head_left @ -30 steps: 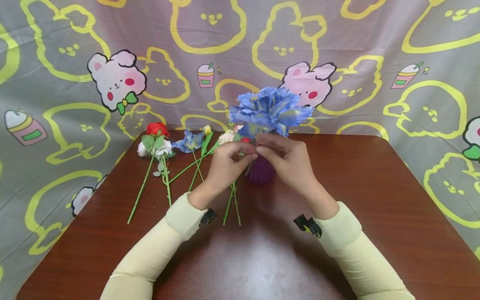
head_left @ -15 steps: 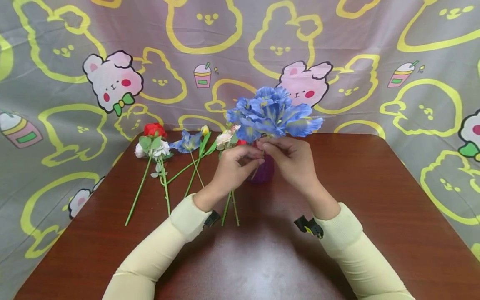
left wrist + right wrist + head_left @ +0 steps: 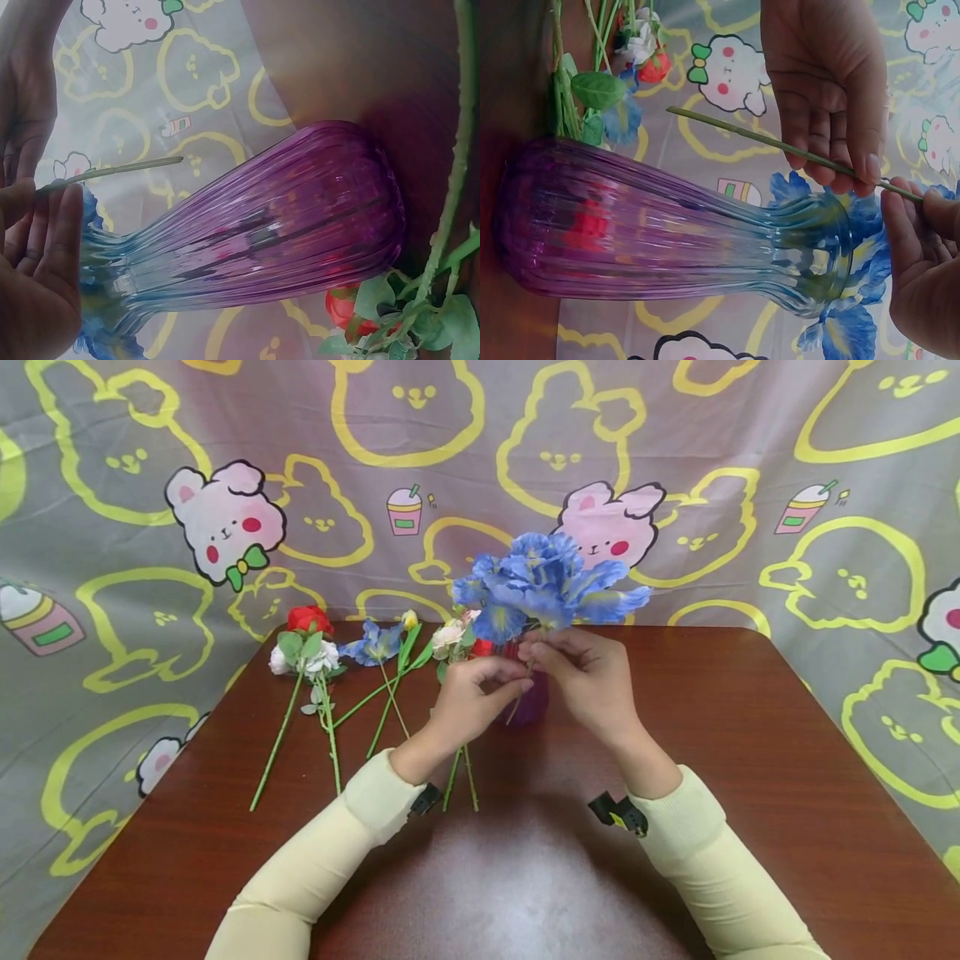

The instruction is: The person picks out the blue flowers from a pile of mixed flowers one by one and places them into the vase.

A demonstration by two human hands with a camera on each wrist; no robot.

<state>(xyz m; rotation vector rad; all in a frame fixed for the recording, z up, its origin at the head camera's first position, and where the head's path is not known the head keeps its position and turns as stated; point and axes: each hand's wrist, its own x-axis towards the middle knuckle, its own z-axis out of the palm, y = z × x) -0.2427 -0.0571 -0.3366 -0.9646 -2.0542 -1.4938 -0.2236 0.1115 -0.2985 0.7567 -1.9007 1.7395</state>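
My right hand [image 3: 596, 681] pinches the thin green stem [image 3: 735, 127] of an artificial blue flower just below its bloom. My left hand [image 3: 472, 693] holds the same stem lower down between thumb and fingers. Large ruffled blue petals [image 3: 543, 585] spread above both hands in the head view. The stem's cut end points down and sticks out free, outside the ribbed glass vase [image 3: 300, 217]. That vase stands upright just behind the hands, purple below and bluish at its flared mouth. Blue petals show at its mouth in both wrist views; the head view hides most of it.
Left of the vase lie a red rose [image 3: 307, 620], a white flower [image 3: 322, 656], another blue flower [image 3: 372, 643] and a yellow bud [image 3: 409, 620] on the brown table [image 3: 750, 827]. Pale pink blooms [image 3: 450, 637] lie nearer the vase. A patterned cloth [image 3: 450, 443] hangs behind.
The blue bloom at the right has shifted rightward and its stem has come into view. My right hand has moved slightly right, and my left hand has also moved right along with the stem.
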